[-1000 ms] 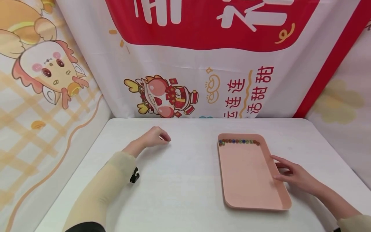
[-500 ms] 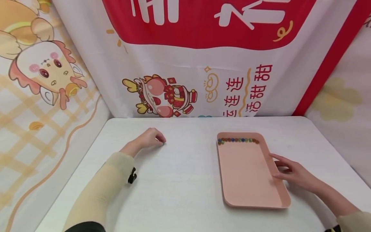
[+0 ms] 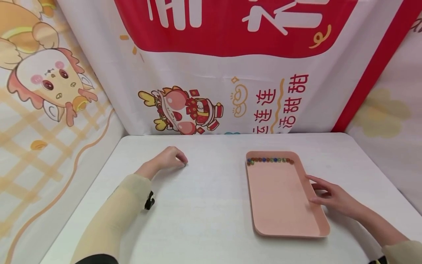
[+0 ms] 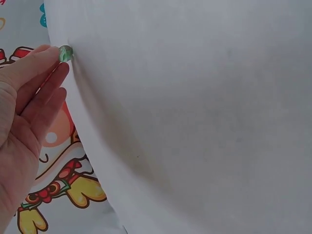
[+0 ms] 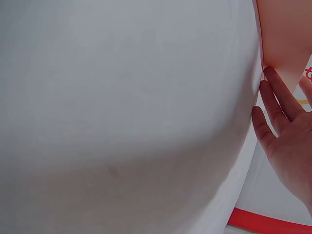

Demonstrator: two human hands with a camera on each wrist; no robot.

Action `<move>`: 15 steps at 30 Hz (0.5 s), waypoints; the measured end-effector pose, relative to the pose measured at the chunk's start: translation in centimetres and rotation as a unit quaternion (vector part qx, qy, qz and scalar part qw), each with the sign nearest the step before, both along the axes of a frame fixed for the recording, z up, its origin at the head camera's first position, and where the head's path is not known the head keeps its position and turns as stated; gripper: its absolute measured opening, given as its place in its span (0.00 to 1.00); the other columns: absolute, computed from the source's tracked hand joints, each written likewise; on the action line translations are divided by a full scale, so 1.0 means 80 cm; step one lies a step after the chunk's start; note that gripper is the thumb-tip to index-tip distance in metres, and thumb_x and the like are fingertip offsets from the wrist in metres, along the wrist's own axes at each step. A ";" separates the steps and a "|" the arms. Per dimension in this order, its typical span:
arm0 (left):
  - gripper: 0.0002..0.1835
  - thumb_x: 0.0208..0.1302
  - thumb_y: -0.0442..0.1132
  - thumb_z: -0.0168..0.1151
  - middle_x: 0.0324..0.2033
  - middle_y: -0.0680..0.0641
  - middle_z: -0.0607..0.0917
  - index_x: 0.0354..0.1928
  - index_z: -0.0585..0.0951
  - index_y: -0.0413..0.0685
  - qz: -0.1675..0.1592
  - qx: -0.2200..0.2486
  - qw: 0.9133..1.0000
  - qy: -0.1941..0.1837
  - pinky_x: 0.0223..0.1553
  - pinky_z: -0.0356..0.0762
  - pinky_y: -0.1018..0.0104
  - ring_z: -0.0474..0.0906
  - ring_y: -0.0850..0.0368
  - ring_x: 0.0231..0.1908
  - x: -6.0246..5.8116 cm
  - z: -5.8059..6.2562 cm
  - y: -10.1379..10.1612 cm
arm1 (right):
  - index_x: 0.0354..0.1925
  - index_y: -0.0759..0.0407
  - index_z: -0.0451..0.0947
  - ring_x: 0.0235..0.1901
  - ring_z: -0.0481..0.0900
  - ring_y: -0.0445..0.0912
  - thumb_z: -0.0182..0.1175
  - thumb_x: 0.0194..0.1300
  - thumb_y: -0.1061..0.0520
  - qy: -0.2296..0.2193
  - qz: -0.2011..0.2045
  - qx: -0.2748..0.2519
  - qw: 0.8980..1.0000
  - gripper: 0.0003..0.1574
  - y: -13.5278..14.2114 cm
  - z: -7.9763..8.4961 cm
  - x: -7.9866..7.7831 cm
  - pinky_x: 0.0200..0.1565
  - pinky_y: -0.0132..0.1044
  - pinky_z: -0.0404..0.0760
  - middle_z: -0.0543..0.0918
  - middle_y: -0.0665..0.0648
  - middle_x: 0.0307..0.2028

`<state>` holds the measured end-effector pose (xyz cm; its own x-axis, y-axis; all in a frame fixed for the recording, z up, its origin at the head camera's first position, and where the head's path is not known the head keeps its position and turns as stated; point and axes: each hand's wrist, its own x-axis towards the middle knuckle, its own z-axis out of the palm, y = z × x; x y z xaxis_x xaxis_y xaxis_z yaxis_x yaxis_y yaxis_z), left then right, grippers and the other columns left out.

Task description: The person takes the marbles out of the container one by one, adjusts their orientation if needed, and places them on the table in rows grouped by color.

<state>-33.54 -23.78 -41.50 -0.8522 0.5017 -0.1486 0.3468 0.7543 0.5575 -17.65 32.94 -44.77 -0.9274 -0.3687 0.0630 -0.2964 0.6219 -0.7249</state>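
Observation:
In the left wrist view, a green glass marble [image 4: 66,53] sits at the fingertips of my left hand [image 4: 29,102], pinched between thumb and fingers close to the white tabletop. From the head view that left hand [image 3: 169,157] is over the left part of the table, and the marble is hidden. My right hand [image 3: 334,198] touches the right wall of a pink tray [image 3: 280,205], its fingers spread along the side. The right wrist view has those fairly straight fingers [image 5: 277,92] against the tray's outer wall [image 5: 282,34]. Several coloured marbles [image 3: 270,160] line the tray's far edge.
The white table [image 3: 204,212] ends at a hanging banner [image 3: 214,66] with red print and a cartoon figure. A patterned cloth wall [image 3: 59,146] borders the left side, and another pale cloth [image 3: 392,146] the right. Two marbles stand in front of the row's left end.
My left hand has come slightly left and nearer along the table, and its fingertips now hide the marble from the head view. The right hand and the tray stay as they were.

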 end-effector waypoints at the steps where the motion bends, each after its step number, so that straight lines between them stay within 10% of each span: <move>1: 0.07 0.60 0.32 0.68 0.37 0.52 0.87 0.40 0.88 0.46 0.000 -0.001 1.000 0.002 0.54 0.72 0.52 0.80 0.53 0.45 0.000 0.002 0.001 | 0.69 0.66 0.60 0.44 0.76 0.31 0.70 0.58 0.58 0.002 0.002 -0.001 1.000 0.46 0.000 0.000 0.000 0.41 0.30 0.79 0.78 0.69 0.53; 15: 0.09 0.62 0.34 0.67 0.36 0.53 0.86 0.44 0.86 0.42 -0.044 0.034 0.998 0.002 0.49 0.77 0.59 0.81 0.57 0.42 0.000 0.028 0.063 | 0.69 0.67 0.61 0.44 0.77 0.33 0.71 0.57 0.58 -0.001 -0.003 -0.001 1.000 0.47 0.000 0.001 0.000 0.42 0.31 0.79 0.78 0.70 0.53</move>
